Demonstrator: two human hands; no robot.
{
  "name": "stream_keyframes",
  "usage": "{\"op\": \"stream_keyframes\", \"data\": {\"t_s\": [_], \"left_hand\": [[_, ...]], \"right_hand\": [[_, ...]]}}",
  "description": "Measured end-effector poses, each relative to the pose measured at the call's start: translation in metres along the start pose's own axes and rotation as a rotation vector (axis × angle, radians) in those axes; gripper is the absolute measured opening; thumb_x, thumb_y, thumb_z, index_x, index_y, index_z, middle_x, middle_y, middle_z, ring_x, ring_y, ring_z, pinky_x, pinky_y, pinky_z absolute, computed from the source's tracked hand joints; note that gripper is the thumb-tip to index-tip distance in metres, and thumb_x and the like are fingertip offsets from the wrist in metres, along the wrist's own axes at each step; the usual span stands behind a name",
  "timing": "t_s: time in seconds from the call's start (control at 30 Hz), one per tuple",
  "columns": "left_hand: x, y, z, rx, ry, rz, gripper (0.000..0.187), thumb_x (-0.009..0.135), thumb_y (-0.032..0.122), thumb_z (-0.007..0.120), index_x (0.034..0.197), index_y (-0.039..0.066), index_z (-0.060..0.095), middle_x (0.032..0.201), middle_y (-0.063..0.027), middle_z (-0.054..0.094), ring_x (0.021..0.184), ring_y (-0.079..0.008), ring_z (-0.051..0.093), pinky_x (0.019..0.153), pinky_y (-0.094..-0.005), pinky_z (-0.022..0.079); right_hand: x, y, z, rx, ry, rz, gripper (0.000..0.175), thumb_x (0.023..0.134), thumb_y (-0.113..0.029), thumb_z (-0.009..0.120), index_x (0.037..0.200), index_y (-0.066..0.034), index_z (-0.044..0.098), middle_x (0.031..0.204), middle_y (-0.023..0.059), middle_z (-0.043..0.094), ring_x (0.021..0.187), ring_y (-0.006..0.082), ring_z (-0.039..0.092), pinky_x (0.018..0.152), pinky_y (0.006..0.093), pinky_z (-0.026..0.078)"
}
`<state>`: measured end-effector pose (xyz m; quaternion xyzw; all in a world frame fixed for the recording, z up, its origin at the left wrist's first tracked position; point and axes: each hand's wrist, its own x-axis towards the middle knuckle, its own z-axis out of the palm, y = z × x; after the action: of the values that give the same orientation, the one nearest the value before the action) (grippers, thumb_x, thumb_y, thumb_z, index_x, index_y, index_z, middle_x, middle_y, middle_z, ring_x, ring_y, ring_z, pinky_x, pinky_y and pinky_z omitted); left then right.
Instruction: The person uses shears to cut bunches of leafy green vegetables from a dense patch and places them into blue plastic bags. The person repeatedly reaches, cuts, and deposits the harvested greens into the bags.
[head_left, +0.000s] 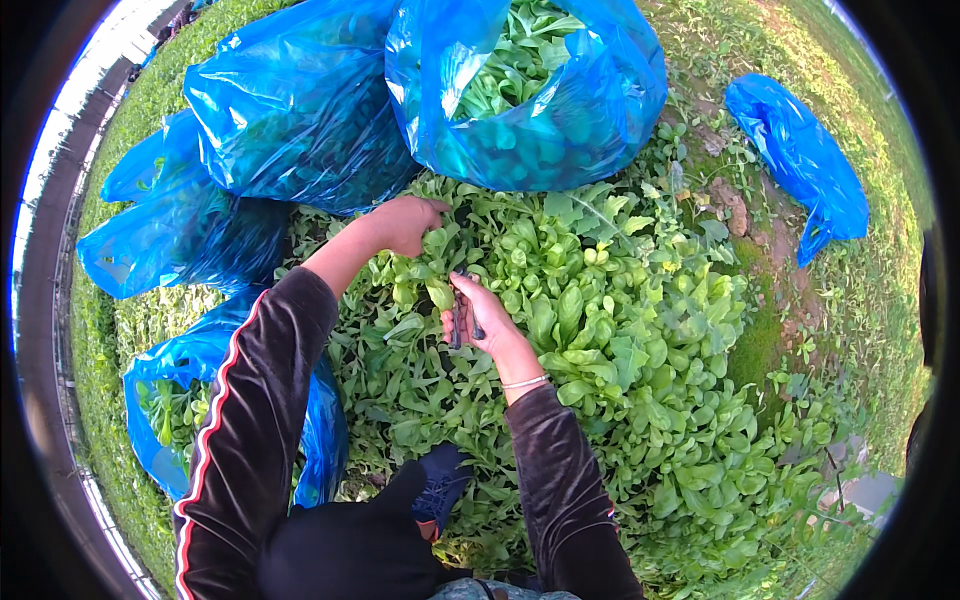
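My left hand (409, 226) reaches over leafy green plants just below the blue plastic bags, its fingers curled at the top of a leafy green plant (437, 281); whether it grips the leaves cannot be told. To its right, my right hand (476, 313) is closed around a small dark metal hand tool (459, 322), perhaps scissors or shears, beside that plant's lower end. A thin bangle circles the right wrist. Rows of low leafy greens (581, 337) grow close by on the right, and flatter foliage lies under and below both hands.
An open blue plastic bag (525, 150) full of greens stands ahead. More filled blue bags (292, 112) line the left, one (161, 450) open near my left arm. A crumpled blue bag (802, 150) lies on the ground at right. My dark shoe (442, 484) is among the plants.
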<state>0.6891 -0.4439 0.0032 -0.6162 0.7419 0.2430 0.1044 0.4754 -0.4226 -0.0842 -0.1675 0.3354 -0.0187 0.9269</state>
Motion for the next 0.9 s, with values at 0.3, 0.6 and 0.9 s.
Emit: {"op": "stream_keyframes", "data": {"t_s": [0.3,0.6,0.9], "left_hand": [[-0.008,-0.008,0.014,0.088,0.010,-0.031,0.036,0.055,0.005,0.064,0.091,0.003,0.067,0.101,-0.0181,0.061,0.097,-0.0373,0.060,0.081,-0.0433,0.051],[-0.020,0.002,0.028,-0.132,0.123,-0.023,0.037,0.056,0.008,0.068,0.093,0.003,0.066,0.101,-0.0161,0.065,0.096,-0.0345,0.062,0.083,-0.0398,0.050],[-0.151,-0.011,-0.023,-1.384,0.441,0.000,0.019,0.080,0.011,0.072,0.095,0.007,0.062,0.110,-0.0062,0.064,0.099,-0.0140,0.060,0.085,-0.0290,0.049]], "right_hand": [[-0.010,0.016,0.006,-0.022,0.110,-0.108,0.041,0.090,-0.049,0.059,0.074,-0.0133,0.048,0.055,-0.0011,0.050,0.042,0.0116,0.047,0.041,0.0275,0.040],[-0.060,0.051,0.010,0.035,0.043,-0.220,0.040,0.094,-0.043,0.053,0.080,-0.0062,0.055,0.059,0.0026,0.054,0.049,0.0162,0.054,0.047,0.0335,0.049],[-0.127,0.091,0.014,-0.068,-0.013,-0.311,0.034,0.097,-0.034,0.050,0.088,-0.0015,0.054,0.065,0.0078,0.057,0.053,0.0190,0.058,0.052,0.0361,0.054]]}}
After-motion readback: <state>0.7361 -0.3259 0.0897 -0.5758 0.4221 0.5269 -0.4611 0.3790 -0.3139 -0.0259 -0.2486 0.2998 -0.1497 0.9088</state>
